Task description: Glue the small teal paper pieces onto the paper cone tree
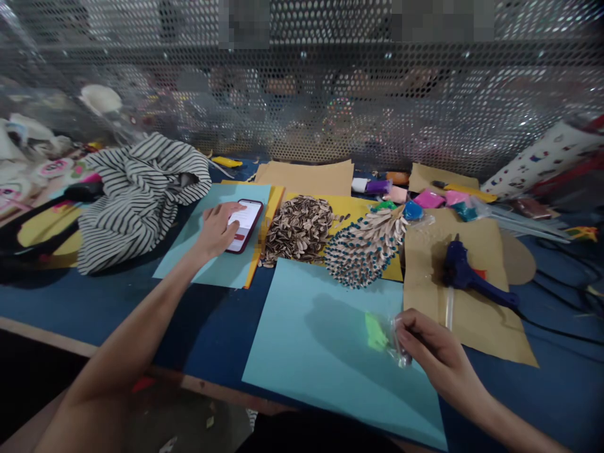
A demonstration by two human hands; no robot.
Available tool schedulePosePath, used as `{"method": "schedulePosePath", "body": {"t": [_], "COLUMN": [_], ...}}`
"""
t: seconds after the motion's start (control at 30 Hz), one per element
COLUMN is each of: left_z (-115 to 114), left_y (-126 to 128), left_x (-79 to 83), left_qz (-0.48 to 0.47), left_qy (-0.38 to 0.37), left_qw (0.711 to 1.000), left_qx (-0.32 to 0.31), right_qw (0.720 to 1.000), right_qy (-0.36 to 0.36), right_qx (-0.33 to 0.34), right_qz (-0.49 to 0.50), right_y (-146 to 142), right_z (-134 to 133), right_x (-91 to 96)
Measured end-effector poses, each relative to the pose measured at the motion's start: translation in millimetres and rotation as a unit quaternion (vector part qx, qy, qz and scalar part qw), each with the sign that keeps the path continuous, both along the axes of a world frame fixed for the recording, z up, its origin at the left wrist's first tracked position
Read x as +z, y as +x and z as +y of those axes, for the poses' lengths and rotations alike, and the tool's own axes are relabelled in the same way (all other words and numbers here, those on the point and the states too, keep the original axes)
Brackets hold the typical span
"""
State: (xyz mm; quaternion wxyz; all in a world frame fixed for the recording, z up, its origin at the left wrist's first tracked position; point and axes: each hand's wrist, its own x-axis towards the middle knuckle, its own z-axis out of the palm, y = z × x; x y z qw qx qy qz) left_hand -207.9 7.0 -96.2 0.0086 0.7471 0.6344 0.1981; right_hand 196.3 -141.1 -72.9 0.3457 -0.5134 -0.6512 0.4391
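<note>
Your left hand (216,231) lies on a red-cased smartphone (244,225), its grip open and fingertips (229,215) on the lit screen, above a pale blue card sheet (189,264). Your right hand (436,352) has its grip closed on a small clear plastic bag (399,343) beside green modelling clay (376,332), at the edge of a larger blue card sheet (321,358). Beyond that sheet lie sunflower seed shells (298,229) and a blue hot glue gun (465,277) on brown kraft paper (453,302).
</note>
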Motion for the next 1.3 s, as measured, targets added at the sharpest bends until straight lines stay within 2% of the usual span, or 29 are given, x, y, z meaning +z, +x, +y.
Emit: {"method": "schedulePosePath", "body": {"t": [0.17, 0.33, 0.67, 0.83, 1.07, 1.3], "left_z": [-9, -10, 4, 4, -10, -9], "left_y": [-2, -3, -4, -4, -1, -2], "left_x": [5.0, 3.5, -5.3, -4.4, 5.7, 1.8], "left_qz": [0.013, 0.032, 0.009, 0.006, 0.017, 0.028], "left_qy": [0.038, 0.027, -0.007, -0.020, 0.032, 0.021], "left_qw": [0.999, 0.999, 1.000, 1.000, 0.999, 0.999], "left_qx": [-0.001, 0.003, 0.006, -0.002, 0.006, 0.000], "right_qw": [1.000, 1.000, 1.000, 1.000, 1.000, 1.000], "right_qy": [-0.015, -0.021, -0.014, -0.013, 0.000, 0.001], "right_qx": [-0.002, 0.000, 0.003, -0.001, -0.007, 0.003], "right_qz": [-0.011, -0.010, -0.005, -0.003, -0.014, -0.020], "right_y": [-1, 0, 0, -1, 1, 1], "right_z": [0, 0, 0, 0, 1, 2], "right_x": [4.0, 4.6, 2.1, 2.6, 4.9, 6.5]}}
